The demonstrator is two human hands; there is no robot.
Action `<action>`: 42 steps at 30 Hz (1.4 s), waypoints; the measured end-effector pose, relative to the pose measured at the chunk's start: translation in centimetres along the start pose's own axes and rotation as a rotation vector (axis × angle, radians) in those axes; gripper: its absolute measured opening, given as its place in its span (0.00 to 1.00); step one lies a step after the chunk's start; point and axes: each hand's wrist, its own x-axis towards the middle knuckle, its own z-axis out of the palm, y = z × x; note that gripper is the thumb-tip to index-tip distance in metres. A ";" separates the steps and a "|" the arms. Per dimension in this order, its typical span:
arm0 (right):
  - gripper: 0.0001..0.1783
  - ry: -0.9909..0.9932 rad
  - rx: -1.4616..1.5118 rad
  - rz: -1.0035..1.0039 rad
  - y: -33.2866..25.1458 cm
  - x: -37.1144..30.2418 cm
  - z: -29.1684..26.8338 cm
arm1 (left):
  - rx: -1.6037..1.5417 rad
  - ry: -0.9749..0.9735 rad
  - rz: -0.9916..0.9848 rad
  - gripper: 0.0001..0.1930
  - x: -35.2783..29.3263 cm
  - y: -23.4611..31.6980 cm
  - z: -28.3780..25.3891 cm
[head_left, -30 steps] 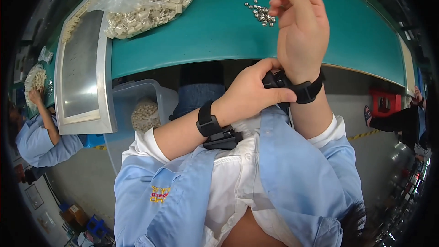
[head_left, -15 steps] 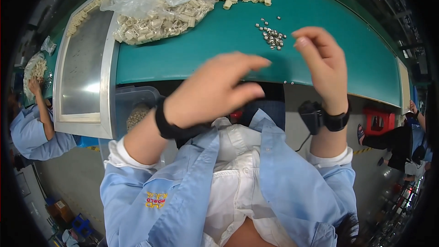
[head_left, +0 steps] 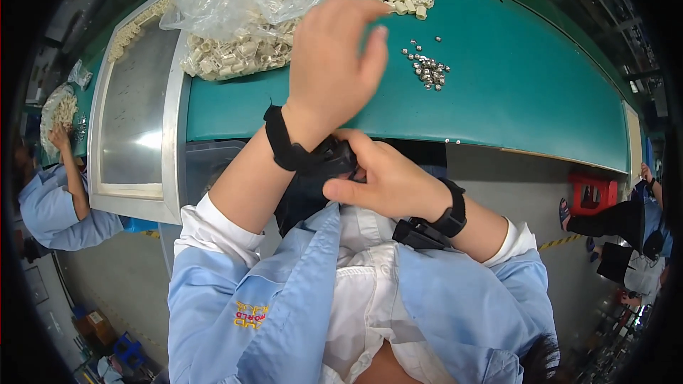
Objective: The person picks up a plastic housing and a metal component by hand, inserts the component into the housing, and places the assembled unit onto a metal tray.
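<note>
So the right hand [head_left: 391, 179] is up at the left wrist, thumb and fingers pinched onto the black device [head_left: 339, 160] strapped there, which sits just off the near edge of the workbench [head_left: 523, 89], around the middle. The left hand [head_left: 331, 64] is a bit blurry, back up, raised over the bench with thumb and index spread apart; looks loose, nothing visible in it, though the palm's hidden. The right wrist wears a similar black unit [head_left: 421, 233] on its own strap [head_left: 455, 208]. Past the left hand, toward the far left corner, there's a big clear bag [head_left: 249, 7] stuffed with beige parts, plus a bunch of loose beige pieces [head_left: 405, 1] by the far edge. Right of the hands is a little pile of shiny metal beads [head_left: 430, 72], and two tiny bits [head_left: 452, 141] lie right at the near edge. A metal-framed panel [head_left: 135, 110] takes up the left end. Off to the left, a co-worker's hand [head_left: 60, 136] is at another bag of beige parts.
</note>
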 end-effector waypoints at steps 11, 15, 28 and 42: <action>0.23 -0.091 -0.550 -0.151 -2.5 -0.8 -0.7 | -1.221 -0.257 -0.735 0.12 -1.0 2.4 -0.8; 0.18 0.047 -0.634 -0.208 -4.2 -2.3 -5.7 | -0.288 -0.389 -0.441 0.11 -0.2 -0.4 -2.3; 0.12 0.416 -0.842 0.103 -3.2 5.4 -17.8 | 0.548 -0.534 -0.198 0.15 3.5 -5.0 0.6; 0.13 0.528 -0.520 -0.056 1.2 8.0 -20.4 | 0.570 -0.527 -0.174 0.14 3.5 -4.4 3.1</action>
